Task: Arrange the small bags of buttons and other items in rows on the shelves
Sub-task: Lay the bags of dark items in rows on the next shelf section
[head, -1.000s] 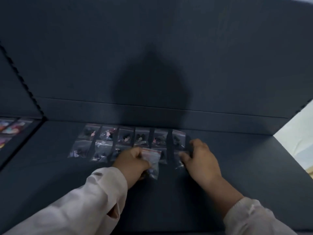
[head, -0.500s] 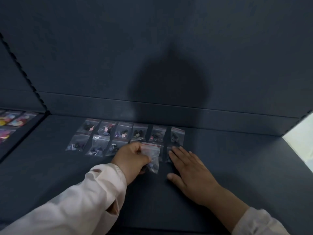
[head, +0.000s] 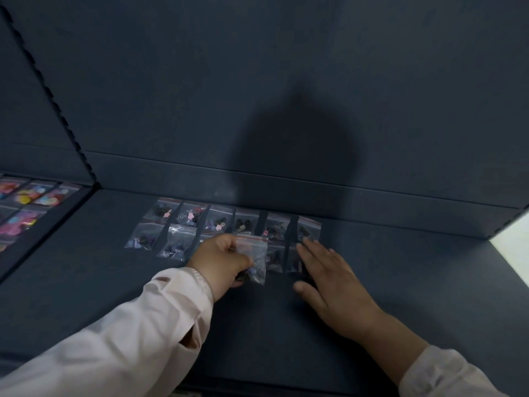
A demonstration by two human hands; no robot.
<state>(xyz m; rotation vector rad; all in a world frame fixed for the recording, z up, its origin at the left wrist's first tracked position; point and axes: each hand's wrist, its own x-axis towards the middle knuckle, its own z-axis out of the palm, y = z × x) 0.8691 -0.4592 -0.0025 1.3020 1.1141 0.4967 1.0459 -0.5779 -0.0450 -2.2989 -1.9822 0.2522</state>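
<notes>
Holding a small clear bag (head: 253, 257) pinched in our left hand (head: 220, 260), we have our right hand (head: 333, 285) spread flat and empty on the dark shelf (head: 400, 282), its fingertips (head: 307, 245) resting on the near-row bags just beyond them. The held bag, red strip at its top and dark pieces sagging at the bottom, hangs just off the shelf, between our two hands and over the near row's gap. Beyond our knuckles lies the far row of bags (head: 234, 219), six side by side; to the left of our left hand sit two near-row bags (head: 160, 242), and more lie partly hidden under the held bag and under our right fingers.

We judge the main risk to be disturbing what is already laid. These bags are light and slick, so a drag of our right palm could slide the end bags out of line or push them up over the far row. Lowering the held bag blind is another hazard: it covers the slot it is meant for, and we may set it overlapping a neighbour or skewed. Its loose contents are bunched low, so it may flop or twist on release. Our left sleeve (head: 160, 310) hangs close behind the near row and could sweep a bag as we pull back. Shadow over the row makes edges hard to read.
</notes>
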